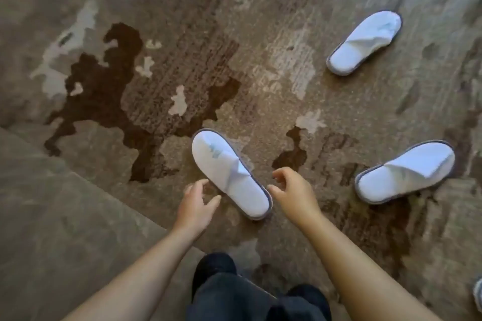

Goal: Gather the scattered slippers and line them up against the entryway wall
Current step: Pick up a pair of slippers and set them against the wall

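Observation:
Three white slippers with grey edging lie scattered on a patterned brown carpet. The nearest slipper (229, 173) lies in the middle, toe pointing up-left, heel toward me. My left hand (194, 204) hovers open just left of its heel, and my right hand (293, 194) hovers open just right of it; neither hand holds it. A second slipper (404, 172) lies to the right, toe pointing right. A third slipper (365, 43) lies farther away at the upper right.
The carpet (156, 86) has dark brown and pale blotches. A plain beige strip of floor (52, 216) runs across the lower left. My legs in dark trousers (234, 292) show at the bottom. A sliver of another object (477, 294) sits at the right edge.

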Tool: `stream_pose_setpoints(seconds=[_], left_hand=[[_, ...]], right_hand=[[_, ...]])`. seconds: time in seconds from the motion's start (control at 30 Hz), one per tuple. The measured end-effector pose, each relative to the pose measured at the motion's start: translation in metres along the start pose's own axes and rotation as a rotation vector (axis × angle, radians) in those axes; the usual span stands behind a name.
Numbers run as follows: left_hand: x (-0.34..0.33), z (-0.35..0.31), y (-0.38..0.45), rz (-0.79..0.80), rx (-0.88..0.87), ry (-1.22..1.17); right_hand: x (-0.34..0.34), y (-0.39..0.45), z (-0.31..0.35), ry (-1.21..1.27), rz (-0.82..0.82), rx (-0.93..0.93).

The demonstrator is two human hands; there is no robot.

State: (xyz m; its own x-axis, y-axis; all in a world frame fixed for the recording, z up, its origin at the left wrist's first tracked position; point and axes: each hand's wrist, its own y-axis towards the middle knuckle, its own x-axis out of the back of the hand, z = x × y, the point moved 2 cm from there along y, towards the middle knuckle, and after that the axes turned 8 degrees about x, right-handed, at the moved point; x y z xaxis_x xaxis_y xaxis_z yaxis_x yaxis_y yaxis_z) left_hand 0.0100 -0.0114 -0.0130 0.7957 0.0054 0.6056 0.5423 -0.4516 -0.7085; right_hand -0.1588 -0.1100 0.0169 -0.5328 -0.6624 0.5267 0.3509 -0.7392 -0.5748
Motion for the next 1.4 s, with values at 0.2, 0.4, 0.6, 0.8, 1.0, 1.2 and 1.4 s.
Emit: stream_pose_setpoints(seconds=[0.2, 0.4, 0.6, 0.8, 1.0, 1.2, 1.4], left_hand=[[-0.064, 0.023, 0.1, -0.104, 0.113, -0.273], [-0.08, 0.035, 0.116, -0.225, 0.143, -0.43], [-0.077, 0.023, 0.114, -0.255, 0.234, -0.483], [-0.107, -0.053, 0.092, 0.133, 0.072, -0.833], [-0.167, -0.14, 0.075, 0.222, -0.187, -0.582], [-0.219, -0.179, 0.058, 0.347, -0.395, -0.373], [-0.233, -0.17, 0.066, 0.366, -0.43, -0.244]], right_hand=[[-0.086, 0.079, -0.065, -0.059, 0.086, 0.045], [-0.115, 0.098, -0.087, 0.098, 0.049, 0.087], [-0.093, 0.098, -0.083, 0.334, -0.025, 0.129], [-0.038, 0.087, -0.091, 0.574, -0.191, 0.128], [0.042, 0.063, -0.168, 0.474, -0.563, -0.06], [0.085, 0.031, -0.265, 0.336, -0.91, -0.535], [0.072, 0.053, -0.292, 0.452, -0.932, -0.679]])
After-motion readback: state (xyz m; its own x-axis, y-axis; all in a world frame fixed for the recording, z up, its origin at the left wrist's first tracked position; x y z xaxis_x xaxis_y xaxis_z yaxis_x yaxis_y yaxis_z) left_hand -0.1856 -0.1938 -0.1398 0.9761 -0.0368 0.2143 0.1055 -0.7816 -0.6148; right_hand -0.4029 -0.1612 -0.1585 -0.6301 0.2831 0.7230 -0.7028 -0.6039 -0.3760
